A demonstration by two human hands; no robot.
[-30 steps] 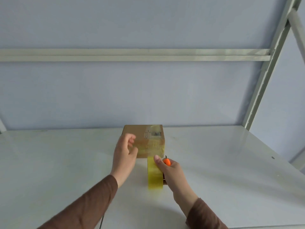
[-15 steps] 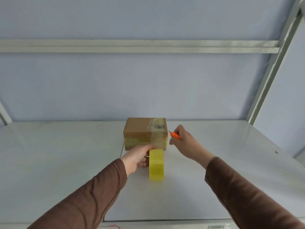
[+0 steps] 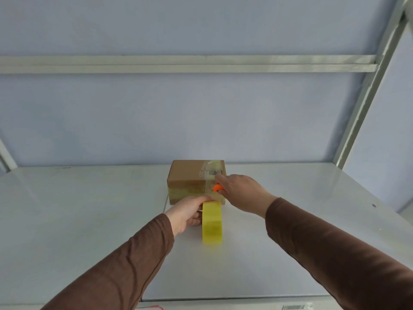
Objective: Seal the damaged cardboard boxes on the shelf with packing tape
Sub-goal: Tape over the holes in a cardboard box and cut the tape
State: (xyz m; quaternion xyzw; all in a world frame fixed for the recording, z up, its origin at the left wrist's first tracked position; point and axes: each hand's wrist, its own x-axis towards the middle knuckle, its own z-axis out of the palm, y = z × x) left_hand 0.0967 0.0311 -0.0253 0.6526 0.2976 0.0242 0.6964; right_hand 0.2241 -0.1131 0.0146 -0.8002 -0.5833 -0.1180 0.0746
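Observation:
A small brown cardboard box (image 3: 188,175) stands at the back middle of the white shelf (image 3: 89,209), with clear tape across its front and right top. A yellow roll of packing tape (image 3: 212,223) stands on edge just in front of it, its strip running up to the box. My left hand (image 3: 190,212) grips the roll from its left side. My right hand (image 3: 240,191) holds a small orange cutter (image 3: 218,187) against the box's front right corner, right above the roll.
A grey metal crossbar (image 3: 178,63) runs across the back wall and an upright post (image 3: 366,86) stands at the right. A seam in the shelf runs along the near edge, with a barcode label (image 3: 292,307) below it.
My right hand has moved left and down with the orange cutter, from beside the box to its front right corner. My left hand keeps its hold on the roll.

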